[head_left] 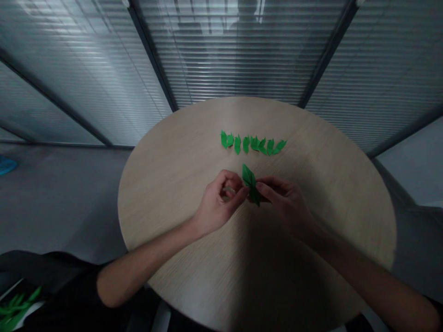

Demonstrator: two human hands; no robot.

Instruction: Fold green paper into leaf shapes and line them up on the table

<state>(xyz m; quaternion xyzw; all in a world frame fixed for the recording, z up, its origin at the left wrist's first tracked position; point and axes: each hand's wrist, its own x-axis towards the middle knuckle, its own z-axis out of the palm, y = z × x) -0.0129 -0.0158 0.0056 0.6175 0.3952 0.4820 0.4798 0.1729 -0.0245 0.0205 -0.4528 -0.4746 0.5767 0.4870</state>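
A green leaf-shaped piece (248, 176), which looks like folded paper, is held above the round table between my two hands. My left hand (216, 203) pinches its left side with thumb and fingertips, the fingers curled into a loop. From the right, my right hand (289, 200) grips the lower part between thumb and forefinger. The piece stands tilted, its upper tip pointing away from me and its narrow lower end showing between the hands. Beyond the hands, a row of several similar green leaf-shaped pieces (246, 144) lies on the table, some touching or overlapping.
The round wooden table (166, 184) ends close to glass panels with blinds (238, 69). More green pieces (19, 306) lie at the lower left, beside my left arm. A blue object (6, 164) is on the grey floor at the far left.
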